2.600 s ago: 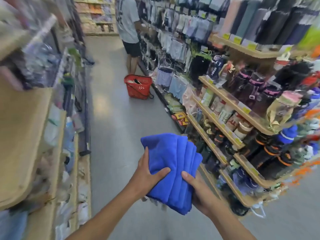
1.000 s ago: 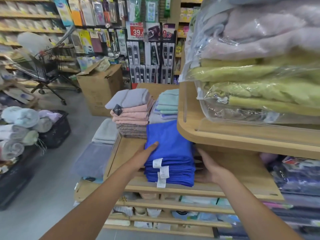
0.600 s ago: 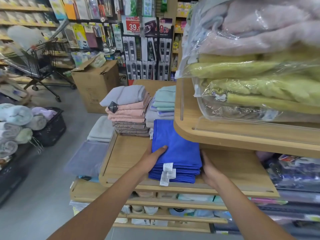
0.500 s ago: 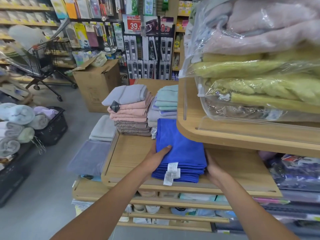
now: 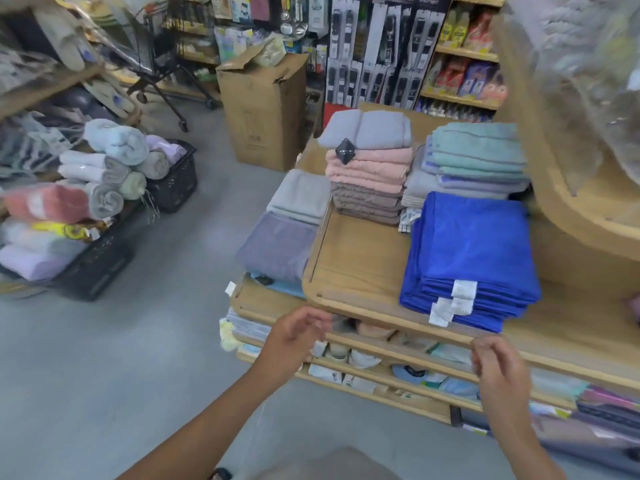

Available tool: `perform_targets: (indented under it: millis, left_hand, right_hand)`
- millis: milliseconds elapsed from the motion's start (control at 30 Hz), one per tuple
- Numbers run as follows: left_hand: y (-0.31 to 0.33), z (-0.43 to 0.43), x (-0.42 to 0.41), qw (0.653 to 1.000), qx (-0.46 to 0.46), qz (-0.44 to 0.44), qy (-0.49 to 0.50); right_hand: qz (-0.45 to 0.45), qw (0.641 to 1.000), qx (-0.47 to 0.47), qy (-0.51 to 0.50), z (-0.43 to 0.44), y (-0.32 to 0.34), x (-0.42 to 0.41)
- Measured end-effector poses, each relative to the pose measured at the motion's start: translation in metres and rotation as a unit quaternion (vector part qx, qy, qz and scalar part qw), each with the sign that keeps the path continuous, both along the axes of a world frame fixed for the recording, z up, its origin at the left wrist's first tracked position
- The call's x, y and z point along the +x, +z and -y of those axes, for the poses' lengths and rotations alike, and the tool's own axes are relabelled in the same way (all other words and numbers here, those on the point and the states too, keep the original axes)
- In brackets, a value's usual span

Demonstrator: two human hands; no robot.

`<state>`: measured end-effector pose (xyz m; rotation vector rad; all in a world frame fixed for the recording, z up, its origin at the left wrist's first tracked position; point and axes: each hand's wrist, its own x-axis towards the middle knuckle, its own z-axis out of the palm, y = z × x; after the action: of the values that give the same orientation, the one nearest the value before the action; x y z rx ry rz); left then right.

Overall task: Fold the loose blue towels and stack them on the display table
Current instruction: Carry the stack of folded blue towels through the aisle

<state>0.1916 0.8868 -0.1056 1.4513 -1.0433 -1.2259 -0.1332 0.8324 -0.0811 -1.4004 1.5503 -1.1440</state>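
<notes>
Basket [image 5: 176, 188] holds rolled towels [image 5: 114, 142]; blue towels [image 5: 474, 247] stacked on display table [image 5: 360, 261].

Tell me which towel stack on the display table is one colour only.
The blue towels, at the front; the pink-and-grey stack and the green-topped stack behind mix colours.

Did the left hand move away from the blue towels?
Yes. The left hand has pulled back toward the person, off the blue towel stack, past the display table front edge.
</notes>
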Motion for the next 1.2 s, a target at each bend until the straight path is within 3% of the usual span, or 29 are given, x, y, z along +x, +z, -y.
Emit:
perform_targets:
  millis: [100, 200, 367, 500, 733, 1000, 1200]
  left_hand:
    - [-0.049, -0.07, 0.073, 0.997, 0.077, 0.027, 0.007]
    - [-0.095, -0.157, 0.156, 0.983, 0.167, 0.05, 0.051]
    - [-0.131, -0.281, 0.253, 0.948, 0.28, 0.009, 0.151]
    - [-0.135, -0.312, 0.302, 0.917, 0.322, -0.036, 0.233]
    - [-0.139, -0.244, 0.422, 0.913, 0.305, -0.055, 0.267]
    - [-0.104, -0.137, 0.6, 0.873, 0.299, -0.071, 0.379]
    - [-0.099, 0.034, 0.722, 0.906, 0.268, -0.049, 0.324]
  right_hand:
    - [-0.07, 0.974, 0.131, 0.172, -0.032, -0.044, 0.1]
    - [-0.105, 0.908, 0.252, 0.317, -0.061, -0.084, 0.209]
    - [-0.156, 0.838, 0.329, 0.406, -0.085, -0.129, 0.318]
    - [-0.167, 0.828, 0.359, 0.397, -0.083, -0.136, 0.387]
    - [-0.154, 0.817, 0.361, 0.423, -0.013, -0.162, 0.565]
    - [-0.077, 0.797, 0.352, 0.486, 0.141, -0.141, 0.8]
    - [-0.054, 0.812, 0.341, 0.471, 0.26, -0.121, 0.866]
